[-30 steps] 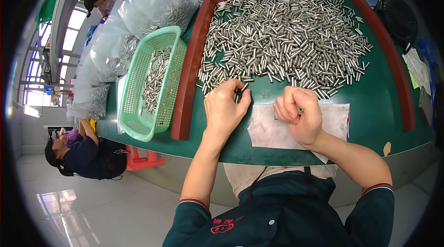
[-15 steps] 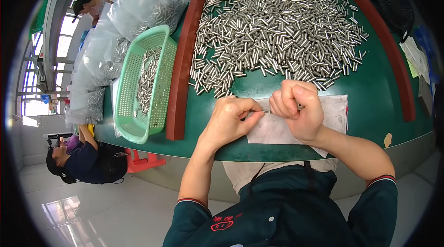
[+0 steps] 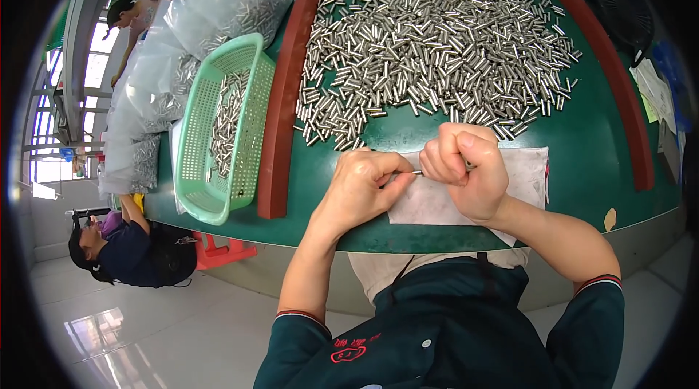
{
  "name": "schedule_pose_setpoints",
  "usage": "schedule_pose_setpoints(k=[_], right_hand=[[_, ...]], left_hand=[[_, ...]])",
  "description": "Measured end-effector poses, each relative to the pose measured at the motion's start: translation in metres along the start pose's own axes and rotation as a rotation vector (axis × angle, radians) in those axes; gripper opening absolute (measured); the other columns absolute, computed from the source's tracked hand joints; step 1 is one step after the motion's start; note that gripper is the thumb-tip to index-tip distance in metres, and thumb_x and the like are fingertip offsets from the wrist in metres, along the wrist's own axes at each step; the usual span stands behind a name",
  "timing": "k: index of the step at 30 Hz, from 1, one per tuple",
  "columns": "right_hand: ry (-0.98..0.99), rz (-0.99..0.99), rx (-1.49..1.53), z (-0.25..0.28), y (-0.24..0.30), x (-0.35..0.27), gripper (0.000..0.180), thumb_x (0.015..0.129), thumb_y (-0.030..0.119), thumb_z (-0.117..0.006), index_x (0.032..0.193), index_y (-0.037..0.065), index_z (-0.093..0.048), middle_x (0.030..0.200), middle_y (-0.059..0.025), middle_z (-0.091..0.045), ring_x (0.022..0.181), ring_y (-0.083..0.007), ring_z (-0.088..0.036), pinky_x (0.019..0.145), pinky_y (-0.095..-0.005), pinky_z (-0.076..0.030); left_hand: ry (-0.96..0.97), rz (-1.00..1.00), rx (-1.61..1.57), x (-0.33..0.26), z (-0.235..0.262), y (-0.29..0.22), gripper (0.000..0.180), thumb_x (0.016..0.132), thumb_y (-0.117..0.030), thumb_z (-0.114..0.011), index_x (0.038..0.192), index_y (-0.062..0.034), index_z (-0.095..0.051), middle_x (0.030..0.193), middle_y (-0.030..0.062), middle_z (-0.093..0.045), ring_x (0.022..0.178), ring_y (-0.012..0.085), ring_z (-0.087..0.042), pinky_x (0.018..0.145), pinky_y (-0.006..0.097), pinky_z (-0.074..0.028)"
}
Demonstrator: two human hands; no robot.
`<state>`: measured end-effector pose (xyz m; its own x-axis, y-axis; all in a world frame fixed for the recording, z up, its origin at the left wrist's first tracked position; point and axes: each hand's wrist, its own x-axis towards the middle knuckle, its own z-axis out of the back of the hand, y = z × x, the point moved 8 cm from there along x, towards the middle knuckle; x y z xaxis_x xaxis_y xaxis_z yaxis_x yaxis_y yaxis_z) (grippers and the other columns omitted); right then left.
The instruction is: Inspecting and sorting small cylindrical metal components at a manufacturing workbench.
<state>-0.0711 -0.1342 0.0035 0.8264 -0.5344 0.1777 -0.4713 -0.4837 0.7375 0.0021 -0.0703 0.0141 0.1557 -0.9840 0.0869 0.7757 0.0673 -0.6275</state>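
Observation:
My left hand (image 3: 362, 183) pinches a small metal pin (image 3: 417, 172) between thumb and forefinger. Its shaft bridges the short gap to my right hand (image 3: 466, 170), whose fingers are curled into a fist at the pin's other end. A bit of something greyish shows inside that fist, too hidden to name. Both hands are above a pale, stained cloth (image 3: 510, 174) on the green tabletop (image 3: 349, 232). Just beyond them spreads a large heap of short, shiny metal pins (image 3: 437, 46).
Dark red wooden rails (image 3: 280, 141) border the heap. Left of them, a light green perforated basket (image 3: 251, 61) holds more pins. Clear plastic bags (image 3: 207, 10) of pins line the far left. A black fan (image 3: 622, 10) and papers (image 3: 655, 94) sit at right. Two other people are at left.
My hands keep nearly the same pose, and the gap between them looks slightly narrower. The whole view has shifted a little. At the far left, a person's arm now reaches down toward the bags.

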Motion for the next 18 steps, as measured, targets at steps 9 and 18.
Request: schedule_pose_setpoints(k=[9, 18], right_hand=[[0.003, -0.010, -0.040, -0.0023, -0.0017, -0.0014, 0.034, 0.081, 0.021, -0.036, 0.051, 0.007, -0.029, 0.046, 0.0014, -0.027, 0.043, -0.0079, -0.021, 0.042, -0.0243, -0.020], [-0.023, -0.028, -0.195, -0.0029, -0.0048, -0.0023, 0.035, 0.081, 0.023, -0.037, 0.052, 0.005, -0.031, 0.049, 0.0009, -0.030, 0.047, -0.0071, -0.024, 0.044, -0.0241, -0.021]], left_hand=[[0.032, 0.009, -0.082, 0.0024, -0.0005, -0.0013, 0.004, 0.065, -0.003, -0.062, 0.067, -0.0015, -0.059, 0.054, 0.0128, -0.054, 0.047, 0.0263, -0.053, 0.046, 0.033, -0.041], [0.018, 0.004, -0.058, 0.0017, -0.0007, -0.0013, 0.004, 0.066, -0.003, -0.062, 0.067, -0.0010, -0.059, 0.053, 0.0132, -0.052, 0.048, 0.0276, -0.052, 0.045, 0.035, -0.040]])
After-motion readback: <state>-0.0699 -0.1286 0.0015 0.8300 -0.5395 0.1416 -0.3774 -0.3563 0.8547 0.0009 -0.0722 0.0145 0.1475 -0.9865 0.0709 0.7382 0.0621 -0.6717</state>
